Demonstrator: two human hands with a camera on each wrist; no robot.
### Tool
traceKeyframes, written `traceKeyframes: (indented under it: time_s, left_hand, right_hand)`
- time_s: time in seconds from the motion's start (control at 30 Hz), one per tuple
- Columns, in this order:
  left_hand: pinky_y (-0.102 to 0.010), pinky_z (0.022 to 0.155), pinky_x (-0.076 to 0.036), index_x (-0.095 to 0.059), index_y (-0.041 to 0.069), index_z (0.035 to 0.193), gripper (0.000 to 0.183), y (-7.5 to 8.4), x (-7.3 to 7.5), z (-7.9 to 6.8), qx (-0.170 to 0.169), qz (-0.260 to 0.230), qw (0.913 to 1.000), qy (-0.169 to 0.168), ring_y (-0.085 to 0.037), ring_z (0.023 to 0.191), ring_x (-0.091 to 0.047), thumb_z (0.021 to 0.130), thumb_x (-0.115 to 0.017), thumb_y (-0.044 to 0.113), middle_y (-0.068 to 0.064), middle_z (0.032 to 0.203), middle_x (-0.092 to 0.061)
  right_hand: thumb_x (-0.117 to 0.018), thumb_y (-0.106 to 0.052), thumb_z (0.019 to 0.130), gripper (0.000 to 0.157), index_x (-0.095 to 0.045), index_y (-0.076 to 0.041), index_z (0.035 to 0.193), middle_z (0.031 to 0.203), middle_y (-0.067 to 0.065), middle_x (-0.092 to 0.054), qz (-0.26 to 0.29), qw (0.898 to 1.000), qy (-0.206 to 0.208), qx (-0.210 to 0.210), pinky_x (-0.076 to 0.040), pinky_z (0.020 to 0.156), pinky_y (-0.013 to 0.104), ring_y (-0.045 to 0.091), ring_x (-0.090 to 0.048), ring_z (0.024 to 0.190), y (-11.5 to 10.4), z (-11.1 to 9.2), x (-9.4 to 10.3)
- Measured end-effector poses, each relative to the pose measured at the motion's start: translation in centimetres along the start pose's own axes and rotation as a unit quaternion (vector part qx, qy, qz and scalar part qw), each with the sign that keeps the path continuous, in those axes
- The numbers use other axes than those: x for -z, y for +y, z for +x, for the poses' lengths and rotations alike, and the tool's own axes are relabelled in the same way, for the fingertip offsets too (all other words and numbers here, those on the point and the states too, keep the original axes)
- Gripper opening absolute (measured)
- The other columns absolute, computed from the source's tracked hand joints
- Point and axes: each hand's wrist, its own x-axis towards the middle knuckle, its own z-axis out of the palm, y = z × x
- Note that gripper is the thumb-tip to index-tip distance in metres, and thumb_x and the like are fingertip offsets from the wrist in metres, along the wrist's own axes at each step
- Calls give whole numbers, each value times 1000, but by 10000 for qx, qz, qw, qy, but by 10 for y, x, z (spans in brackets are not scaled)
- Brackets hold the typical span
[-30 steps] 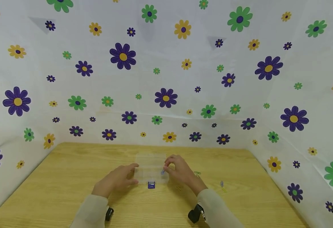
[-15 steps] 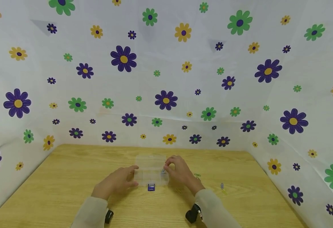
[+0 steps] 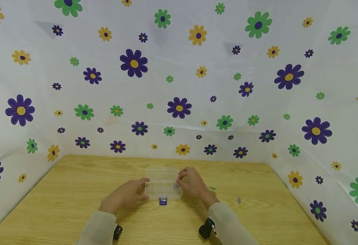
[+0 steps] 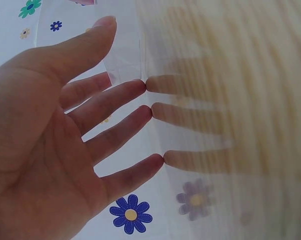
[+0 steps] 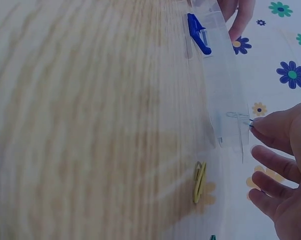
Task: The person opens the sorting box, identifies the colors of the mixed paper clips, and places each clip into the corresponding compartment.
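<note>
On the table stands a clear plastic divided box, its lid folded back and a blue latch at its front. My right hand pinches a pale blue paper clip between thumb and index finger. The clip dips into the box's right-hand compartment, slanting downward in the head view. My left hand is at the box's left side, thumb near the front corner and index finger by the back. In the left wrist view its fingers are spread and nearly straight, tips right at the tabletop.
Yellow paper clips lie just right of the box's front. Green paper clips lie beyond the right wrist. Farther right are a bluish paper clip and a yellow one. A flower-print sheet walls the table.
The pinched paper clip has tilted and sits slightly lower in the right compartment. My right wrist has shifted a little left; the left hand holds its place.
</note>
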Motion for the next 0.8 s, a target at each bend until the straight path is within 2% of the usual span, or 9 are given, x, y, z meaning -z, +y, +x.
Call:
traceKeyframes:
  time_s: [0.47,0.7,0.8]
  left_hand:
    - [-62,120,-39,-51,14,151,63,-2,-2,2,3,27,10000,5,-43,143,-50,95,-76,30,-13,147,-61]
    - [-62,120,-40,-51,12,151,63,-2,-1,2,-129,-22,9999,-6,-43,142,-50,95,-75,28,-15,146,-62]
    - [-61,120,-39,-51,13,151,63,-2,-1,2,-83,-3,10000,-1,-42,143,-50,95,-75,29,-14,147,-62]
  right_hand:
    - [-74,-10,94,13,-77,-10,81,119,14,-72,-255,9994,-214,-91,-50,108,58,37,-61,118,1,1,5]
    - [-75,-8,92,8,-75,-8,84,120,20,-71,-234,9977,-496,394,-50,106,62,40,-62,116,6,-2,26]
    - [-75,-7,93,7,-75,-8,86,121,21,-70,-243,9959,-683,536,-50,106,62,40,-63,116,10,-6,37]
